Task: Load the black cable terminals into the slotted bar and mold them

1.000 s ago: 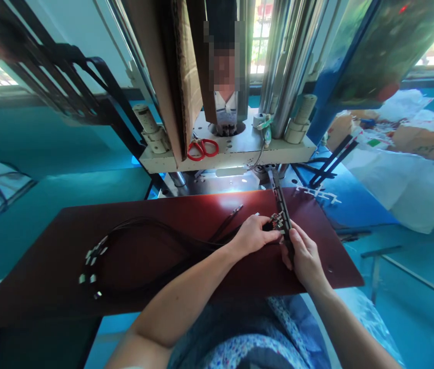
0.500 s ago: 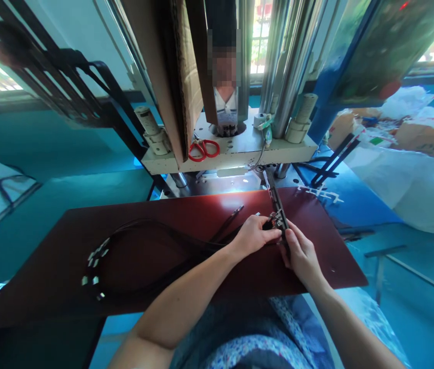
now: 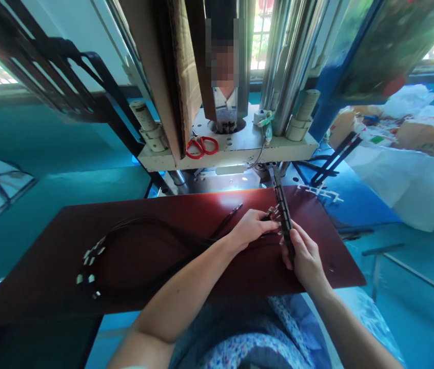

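Black cables loop from the lower left to the left hand, its thumb and fingers pinched near small metal ends. Dark bar slants between the hands, lower end gripped in the closed right hand. Upper right: cardboard box amid crumpled plastic, contents unclear.

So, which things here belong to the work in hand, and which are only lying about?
Seemingly for the job:
Bar, in the right hand
Cable ends, in the left hand
Cables
Table

Seemingly just lying about:
Scissors
White pieces
Box
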`<control>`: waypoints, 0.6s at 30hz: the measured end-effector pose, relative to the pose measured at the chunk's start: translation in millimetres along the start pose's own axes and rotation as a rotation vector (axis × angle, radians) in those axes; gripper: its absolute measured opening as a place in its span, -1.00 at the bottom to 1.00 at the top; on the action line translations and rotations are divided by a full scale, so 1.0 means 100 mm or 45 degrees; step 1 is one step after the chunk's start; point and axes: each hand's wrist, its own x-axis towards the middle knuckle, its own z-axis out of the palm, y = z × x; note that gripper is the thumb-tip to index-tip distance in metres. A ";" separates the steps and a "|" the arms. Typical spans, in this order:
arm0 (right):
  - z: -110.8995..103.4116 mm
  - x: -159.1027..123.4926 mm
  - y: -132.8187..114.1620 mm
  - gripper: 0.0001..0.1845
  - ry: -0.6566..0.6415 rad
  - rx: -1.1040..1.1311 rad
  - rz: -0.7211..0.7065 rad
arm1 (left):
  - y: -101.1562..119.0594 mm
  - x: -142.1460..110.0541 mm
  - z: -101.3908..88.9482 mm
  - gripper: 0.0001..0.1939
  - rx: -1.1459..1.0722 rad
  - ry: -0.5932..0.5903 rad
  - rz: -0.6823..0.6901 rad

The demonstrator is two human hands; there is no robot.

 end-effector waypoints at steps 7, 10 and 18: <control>0.02 0.00 -0.04 -0.47 0.007 0.007 0.030 | -0.03 0.01 0.01 -0.72 -0.058 0.008 0.039; 0.02 0.00 -0.05 -0.44 0.007 -0.029 0.030 | -0.02 0.01 0.01 -0.71 -0.081 -0.009 0.015; 0.03 0.01 -0.04 -0.40 -0.089 -0.217 -0.015 | -0.09 0.01 0.00 -0.77 0.175 0.069 0.201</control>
